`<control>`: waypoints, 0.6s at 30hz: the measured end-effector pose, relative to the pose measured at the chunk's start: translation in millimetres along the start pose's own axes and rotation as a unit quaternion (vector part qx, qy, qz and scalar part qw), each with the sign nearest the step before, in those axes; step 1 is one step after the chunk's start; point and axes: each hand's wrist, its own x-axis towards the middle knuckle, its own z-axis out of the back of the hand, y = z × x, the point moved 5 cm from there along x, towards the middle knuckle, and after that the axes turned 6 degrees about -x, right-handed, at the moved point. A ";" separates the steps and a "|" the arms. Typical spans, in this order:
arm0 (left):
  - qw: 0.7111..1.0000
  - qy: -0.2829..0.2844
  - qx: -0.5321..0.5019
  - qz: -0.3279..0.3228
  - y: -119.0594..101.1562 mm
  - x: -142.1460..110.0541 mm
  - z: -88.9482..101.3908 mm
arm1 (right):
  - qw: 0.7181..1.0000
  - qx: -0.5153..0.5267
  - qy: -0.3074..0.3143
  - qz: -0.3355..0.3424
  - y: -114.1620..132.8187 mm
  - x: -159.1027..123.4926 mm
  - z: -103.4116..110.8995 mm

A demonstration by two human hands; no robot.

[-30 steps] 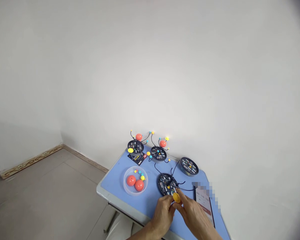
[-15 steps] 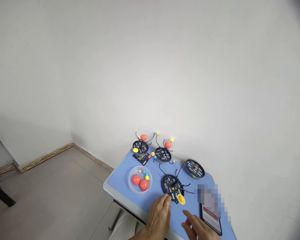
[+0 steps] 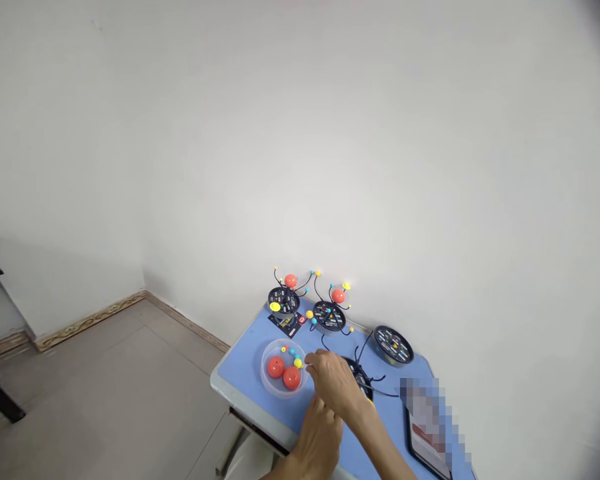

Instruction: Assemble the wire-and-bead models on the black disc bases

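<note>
My right hand (image 3: 334, 381) reaches left across the blue table (image 3: 245, 365) to a clear plastic bowl (image 3: 267, 381). Its fingers are spread, with the tips at the bowl's right rim beside a small yellow ball (image 3: 298, 363). The bowl also holds two orange-red balls (image 3: 275, 367) and several small beads. My left hand (image 3: 321, 433) rests near the table's front edge below the right hand, its fingers hidden. A black disc base with wire arms (image 3: 364, 381) lies partly behind my right hand.
Two assembled models with orange balls on wire arms (image 3: 283, 299) (image 3: 329, 313) stand at the table's back. Another black disc (image 3: 393, 345) lies at the back right. A black card (image 3: 287, 323) lies by the left model. A phone (image 3: 427, 441) sits at the right front.
My right hand let go of the yellow piece on the disc's wire, drew back, then swung left over the disc to the bowl. My left hand slid back from the disc.
</note>
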 end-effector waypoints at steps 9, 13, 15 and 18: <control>0.991 0.062 0.111 -0.038 0.1 -4.8 -3.4 | 0.987 -0.098 0.090 0.091 14.3 44.9 -21.7; 0.993 0.031 0.097 -0.068 0.2 -6.5 -2.5 | 0.983 -0.112 0.103 0.099 18.4 46.3 -32.4; 0.993 0.024 0.095 -0.071 0.1 -6.5 0.1 | 0.984 -0.108 0.101 0.095 17.1 46.9 -33.7; 0.992 0.041 0.106 -0.060 -0.8 -5.6 4.4 | 0.989 -0.089 0.087 0.082 13.8 47.6 -29.2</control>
